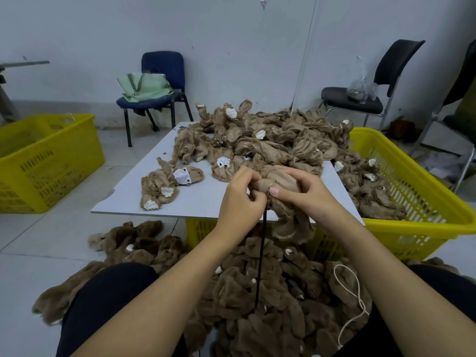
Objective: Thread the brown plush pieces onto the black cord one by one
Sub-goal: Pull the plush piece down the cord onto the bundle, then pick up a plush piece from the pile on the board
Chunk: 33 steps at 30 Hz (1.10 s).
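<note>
- Both hands meet just above the near edge of the tabletop (134, 199), working on one brown plush piece (283, 181).
- The left hand (242, 194) has its fingers curled in, pinching the bunched end of the piece where the black cord (260, 253) meets it.
- The right hand (301, 191) grips the same piece from the other side, thumb laid across the top toward the left hand and fingers wrapped round the far side of the fabric.
- The rest of the held piece hangs down below the hands, past the tabletop edge.
- The black cord runs straight down from the hands into a heap of threaded plush pieces (270, 305) lying between the person's knees and spreading onto the floor to the left.
- A thin white string (356, 300) loops over the right side of that heap.
- A pile of loose plush pieces (270, 135) covers the far half of the tabletop and spills over its right edge into a yellow basket (417, 191).
- A few separate pieces (164, 184), some with white patches, lie on the left part of the tabletop, apart from the pile.
- A second yellow basket (46, 161) stands on the floor well to the left.
- A blue chair (164, 81) by the wall carries a green bag (144, 86); a black chair (371, 81) to the right carries a clear plastic bag (360, 83).
</note>
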Each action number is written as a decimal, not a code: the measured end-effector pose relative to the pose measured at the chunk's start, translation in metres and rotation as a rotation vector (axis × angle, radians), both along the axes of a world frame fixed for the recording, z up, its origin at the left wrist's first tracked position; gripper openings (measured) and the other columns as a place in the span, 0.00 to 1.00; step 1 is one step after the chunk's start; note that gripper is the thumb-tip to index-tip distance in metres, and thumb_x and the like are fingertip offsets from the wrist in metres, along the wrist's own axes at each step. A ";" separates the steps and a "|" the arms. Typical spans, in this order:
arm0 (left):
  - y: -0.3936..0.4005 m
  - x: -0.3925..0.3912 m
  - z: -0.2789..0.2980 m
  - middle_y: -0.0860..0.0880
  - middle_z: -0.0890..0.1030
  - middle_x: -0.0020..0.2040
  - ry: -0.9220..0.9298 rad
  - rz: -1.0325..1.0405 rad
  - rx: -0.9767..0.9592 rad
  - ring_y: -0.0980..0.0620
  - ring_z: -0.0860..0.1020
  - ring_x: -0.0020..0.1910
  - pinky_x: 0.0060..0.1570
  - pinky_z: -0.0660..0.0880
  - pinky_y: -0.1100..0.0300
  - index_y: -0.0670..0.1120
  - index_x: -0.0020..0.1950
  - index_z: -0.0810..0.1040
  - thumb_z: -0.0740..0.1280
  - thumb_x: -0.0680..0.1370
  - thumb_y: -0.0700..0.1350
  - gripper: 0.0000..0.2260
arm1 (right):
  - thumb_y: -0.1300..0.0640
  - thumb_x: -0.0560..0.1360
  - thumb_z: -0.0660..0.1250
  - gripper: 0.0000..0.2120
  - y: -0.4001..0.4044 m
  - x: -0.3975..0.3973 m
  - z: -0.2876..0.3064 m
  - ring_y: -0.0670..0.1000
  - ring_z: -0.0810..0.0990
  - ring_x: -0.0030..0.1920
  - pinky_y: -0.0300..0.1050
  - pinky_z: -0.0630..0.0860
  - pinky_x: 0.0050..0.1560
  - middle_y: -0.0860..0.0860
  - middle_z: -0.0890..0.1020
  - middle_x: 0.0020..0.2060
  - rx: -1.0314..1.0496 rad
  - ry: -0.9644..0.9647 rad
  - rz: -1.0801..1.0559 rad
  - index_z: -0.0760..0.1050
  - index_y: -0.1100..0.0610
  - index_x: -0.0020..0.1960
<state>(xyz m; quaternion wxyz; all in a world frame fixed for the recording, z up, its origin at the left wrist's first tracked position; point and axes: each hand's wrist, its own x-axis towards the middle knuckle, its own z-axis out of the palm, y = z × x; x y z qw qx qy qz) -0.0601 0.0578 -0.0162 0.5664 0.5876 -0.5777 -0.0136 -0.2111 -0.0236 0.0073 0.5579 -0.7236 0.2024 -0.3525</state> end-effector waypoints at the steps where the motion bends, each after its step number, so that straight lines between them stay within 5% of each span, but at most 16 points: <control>1: 0.000 0.000 0.000 0.52 0.72 0.42 0.015 -0.015 0.012 0.53 0.71 0.42 0.37 0.72 0.54 0.44 0.43 0.72 0.64 0.72 0.36 0.05 | 0.51 0.71 0.77 0.12 -0.002 0.000 0.001 0.41 0.78 0.64 0.41 0.77 0.62 0.43 0.81 0.63 -0.064 0.042 -0.046 0.83 0.43 0.53; 6: 0.004 0.002 0.004 0.48 0.75 0.47 0.051 -0.161 0.165 0.49 0.75 0.46 0.41 0.78 0.48 0.46 0.49 0.76 0.68 0.77 0.45 0.04 | 0.56 0.77 0.73 0.09 -0.007 -0.001 -0.005 0.46 0.70 0.71 0.52 0.69 0.71 0.44 0.73 0.67 -0.167 0.170 -0.244 0.78 0.42 0.52; 10: 0.005 0.003 0.006 0.49 0.76 0.46 -0.031 -0.205 0.129 0.56 0.74 0.43 0.40 0.72 0.66 0.45 0.48 0.76 0.73 0.77 0.40 0.07 | 0.59 0.76 0.72 0.13 -0.002 -0.002 -0.007 0.47 0.74 0.64 0.48 0.75 0.59 0.44 0.77 0.60 -0.217 0.092 -0.346 0.76 0.43 0.53; 13: 0.006 0.000 0.007 0.49 0.73 0.43 -0.127 -0.196 0.074 0.56 0.71 0.41 0.40 0.68 0.67 0.43 0.45 0.73 0.73 0.75 0.36 0.09 | 0.61 0.79 0.67 0.09 0.001 -0.001 -0.005 0.41 0.80 0.44 0.37 0.76 0.42 0.41 0.83 0.44 -0.169 0.026 -0.216 0.80 0.47 0.47; 15: 0.007 0.000 0.007 0.50 0.72 0.43 -0.228 -0.197 0.054 0.54 0.71 0.43 0.42 0.70 0.62 0.42 0.45 0.74 0.71 0.75 0.33 0.08 | 0.54 0.81 0.67 0.06 0.002 0.000 -0.003 0.42 0.81 0.39 0.37 0.76 0.37 0.42 0.83 0.40 -0.147 0.080 -0.134 0.81 0.48 0.47; 19: 0.005 0.005 0.009 0.46 0.75 0.46 -0.408 -0.189 0.009 0.46 0.73 0.48 0.46 0.73 0.46 0.38 0.49 0.78 0.68 0.75 0.30 0.06 | 0.47 0.73 0.75 0.11 0.000 -0.004 -0.003 0.52 0.86 0.45 0.41 0.82 0.44 0.51 0.86 0.42 -0.076 0.089 -0.072 0.81 0.55 0.47; 22: 0.006 0.007 0.007 0.47 0.75 0.48 -0.391 -0.169 -0.032 0.48 0.74 0.49 0.48 0.73 0.50 0.40 0.49 0.79 0.70 0.75 0.32 0.05 | 0.54 0.73 0.76 0.10 -0.001 -0.008 -0.006 0.53 0.87 0.47 0.41 0.82 0.50 0.53 0.86 0.43 -0.003 0.046 -0.077 0.79 0.60 0.47; 25: 0.007 0.003 0.000 0.53 0.74 0.44 -0.174 -0.003 0.032 0.54 0.73 0.44 0.42 0.73 0.57 0.47 0.48 0.80 0.70 0.76 0.46 0.03 | 0.63 0.75 0.75 0.07 0.001 -0.006 -0.011 0.49 0.86 0.44 0.38 0.80 0.47 0.50 0.85 0.39 0.065 -0.008 -0.131 0.77 0.60 0.44; 28: 0.007 -0.009 -0.001 0.50 0.80 0.36 0.332 0.107 0.245 0.51 0.78 0.36 0.36 0.76 0.51 0.48 0.44 0.76 0.65 0.77 0.63 0.18 | 0.70 0.74 0.72 0.12 0.011 0.003 -0.016 0.42 0.83 0.40 0.35 0.78 0.43 0.45 0.84 0.38 0.145 -0.099 -0.194 0.73 0.58 0.40; 31: 0.002 -0.013 0.001 0.51 0.84 0.39 0.637 0.009 0.396 0.58 0.83 0.36 0.35 0.78 0.61 0.45 0.45 0.77 0.68 0.78 0.62 0.20 | 0.75 0.74 0.68 0.12 0.019 0.011 -0.021 0.48 0.86 0.49 0.41 0.81 0.46 0.56 0.84 0.55 0.272 -0.228 -0.209 0.72 0.60 0.41; 33: 0.001 -0.015 0.004 0.46 0.85 0.50 0.851 -0.128 0.486 0.53 0.86 0.45 0.40 0.83 0.54 0.45 0.56 0.76 0.71 0.77 0.59 0.19 | 0.77 0.74 0.65 0.12 0.020 0.013 -0.022 0.52 0.85 0.57 0.43 0.81 0.47 0.56 0.82 0.60 0.349 -0.283 -0.191 0.71 0.61 0.42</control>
